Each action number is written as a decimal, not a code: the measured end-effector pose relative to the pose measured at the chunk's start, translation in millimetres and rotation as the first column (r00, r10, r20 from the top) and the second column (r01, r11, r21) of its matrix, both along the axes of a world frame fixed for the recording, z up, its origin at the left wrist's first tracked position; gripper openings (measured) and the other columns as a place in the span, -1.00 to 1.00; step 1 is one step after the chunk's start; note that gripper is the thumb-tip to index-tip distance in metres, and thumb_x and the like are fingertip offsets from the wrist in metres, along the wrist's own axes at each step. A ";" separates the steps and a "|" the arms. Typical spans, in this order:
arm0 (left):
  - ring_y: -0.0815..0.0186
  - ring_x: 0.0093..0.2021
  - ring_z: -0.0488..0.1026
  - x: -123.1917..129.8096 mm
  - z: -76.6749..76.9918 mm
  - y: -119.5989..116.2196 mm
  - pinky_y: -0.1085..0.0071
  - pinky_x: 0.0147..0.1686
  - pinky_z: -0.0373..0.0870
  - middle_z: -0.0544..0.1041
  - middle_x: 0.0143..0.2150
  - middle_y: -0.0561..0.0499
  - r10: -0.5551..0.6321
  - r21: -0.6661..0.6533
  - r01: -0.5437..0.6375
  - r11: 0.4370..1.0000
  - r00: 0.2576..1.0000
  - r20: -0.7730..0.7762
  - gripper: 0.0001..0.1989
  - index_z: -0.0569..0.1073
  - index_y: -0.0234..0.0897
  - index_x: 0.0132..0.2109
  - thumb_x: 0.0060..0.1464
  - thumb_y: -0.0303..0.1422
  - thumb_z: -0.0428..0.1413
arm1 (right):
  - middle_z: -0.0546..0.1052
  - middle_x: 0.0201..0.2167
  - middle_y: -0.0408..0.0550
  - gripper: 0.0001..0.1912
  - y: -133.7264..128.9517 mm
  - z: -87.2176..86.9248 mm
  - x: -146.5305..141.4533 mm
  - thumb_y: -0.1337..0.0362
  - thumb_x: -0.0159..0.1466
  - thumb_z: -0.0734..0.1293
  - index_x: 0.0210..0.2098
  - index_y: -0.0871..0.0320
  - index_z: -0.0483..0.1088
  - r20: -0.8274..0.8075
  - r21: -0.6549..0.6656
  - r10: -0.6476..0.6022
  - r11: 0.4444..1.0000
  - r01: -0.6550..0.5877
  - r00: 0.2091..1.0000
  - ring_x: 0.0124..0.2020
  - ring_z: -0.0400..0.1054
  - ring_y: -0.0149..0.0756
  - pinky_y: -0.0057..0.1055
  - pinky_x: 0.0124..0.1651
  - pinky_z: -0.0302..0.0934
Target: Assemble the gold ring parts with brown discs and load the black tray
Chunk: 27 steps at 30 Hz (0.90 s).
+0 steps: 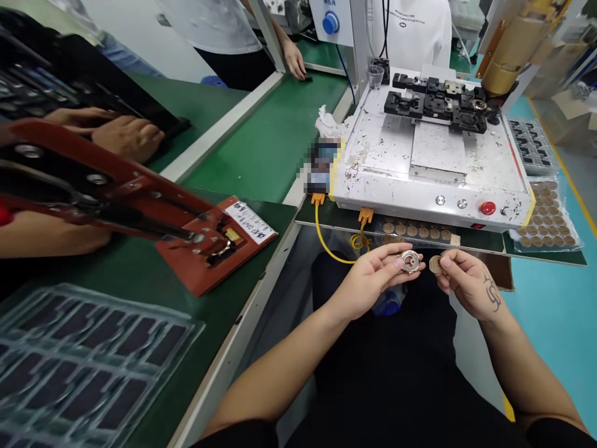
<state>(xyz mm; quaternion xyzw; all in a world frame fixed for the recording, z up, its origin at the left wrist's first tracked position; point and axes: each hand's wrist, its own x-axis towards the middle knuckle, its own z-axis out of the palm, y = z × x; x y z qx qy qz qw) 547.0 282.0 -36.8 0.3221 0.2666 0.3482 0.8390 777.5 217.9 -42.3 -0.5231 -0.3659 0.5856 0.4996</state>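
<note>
Between its thumb and fingers, my left hand (373, 277) holds a round metal watch case (410, 262) with an open, ring-like face. Close to its right, my right hand (466, 280) pinches a small tan disc (435, 264) by its edge. A narrow gap separates the disc from the case. Both hands are raised over my lap, just in front of the bench edge. Beyond them, similar round discs (411, 230) lie in rows in clear plastic under the front of the white machine (429, 193).
Black fixtures (436, 102) sit on the machine. More discs in a plastic sheet (548, 214) and a parts tray (534, 146) are at right. Yellow cables (321, 233) hang at the bench edge. A red press (196, 249) and a clear tray (93, 354) are left, near another person's hands (125, 137).
</note>
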 end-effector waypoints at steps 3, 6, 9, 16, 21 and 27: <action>-0.07 0.18 0.68 -0.1 -3.0 -3.5 -0.11 0.34 0.52 0.70 0.18 -0.28 0.011 0.015 -0.011 1.000 1.000 -0.007 -0.52 0.61 -0.33 0.22 0.25 -0.21 0.43 | 0.44 -0.53 -0.21 -0.65 -1.1 2.1 -1.9 -0.04 0.45 0.48 -0.27 0.08 0.45 0.038 -0.003 0.055 0.999 -0.054 0.998 -0.53 0.25 -0.39 -0.37 -0.41 0.10; -0.10 0.22 0.66 0.4 -5.3 -6.8 -0.13 0.36 0.51 0.68 0.22 -0.29 0.020 0.024 -0.019 1.000 1.000 -0.023 -0.49 0.60 -0.34 0.25 0.26 -0.18 0.41 | 0.46 -0.44 -0.17 -0.68 1.1 5.6 -5.6 -0.02 0.48 0.44 -0.26 0.07 0.47 0.177 0.070 0.065 0.994 -0.078 0.982 -0.44 0.26 -0.35 -0.34 -0.32 0.15; -0.12 0.26 0.63 1.4 -5.2 -9.7 -0.13 0.37 0.50 0.67 0.24 -0.29 0.023 0.047 -0.022 0.999 0.999 -0.037 -0.47 0.60 -0.34 0.27 0.28 -0.16 0.39 | 0.51 -0.18 -0.06 -0.68 5.2 11.8 -12.6 -0.01 0.46 0.45 -0.28 0.07 0.48 0.370 0.200 -0.013 0.978 -0.066 0.929 -0.20 0.36 -0.27 -0.30 -0.12 0.25; -0.10 0.23 0.64 2.0 2.4 -13.9 -0.09 0.35 0.53 0.68 0.20 -0.23 0.044 0.102 -0.036 0.994 0.996 -0.080 -0.45 0.61 -0.32 0.25 0.25 -0.09 0.41 | 0.54 -0.03 0.03 -0.63 9.6 20.4 -31.8 -0.07 0.46 0.42 -0.31 0.07 0.44 0.463 0.257 -0.018 0.960 -0.115 0.886 0.00 0.45 -0.12 -0.17 0.11 0.34; -0.12 0.27 0.62 1.5 0.7 -15.7 -0.07 0.35 0.54 0.68 0.21 -0.23 0.048 0.110 -0.038 0.993 0.995 -0.084 -0.45 0.61 -0.31 0.25 0.26 -0.09 0.40 | 0.55 -0.03 0.02 -0.65 9.2 19.2 -33.6 -0.05 0.47 0.42 -0.30 0.06 0.46 0.463 0.245 -0.021 0.964 -0.105 0.886 0.00 0.45 -0.13 -0.19 0.08 0.34; -0.11 0.29 0.60 4.4 -1.5 -19.0 -0.04 0.35 0.54 0.67 0.22 -0.23 0.050 0.126 -0.039 0.991 0.995 -0.087 -0.44 0.59 -0.32 0.28 0.29 -0.08 0.36 | 0.53 -0.02 0.00 -0.71 6.7 14.4 -33.7 0.04 0.49 0.41 -0.29 0.06 0.45 0.473 0.269 -0.045 0.958 -0.096 0.880 0.01 0.45 -0.14 -0.18 0.12 0.32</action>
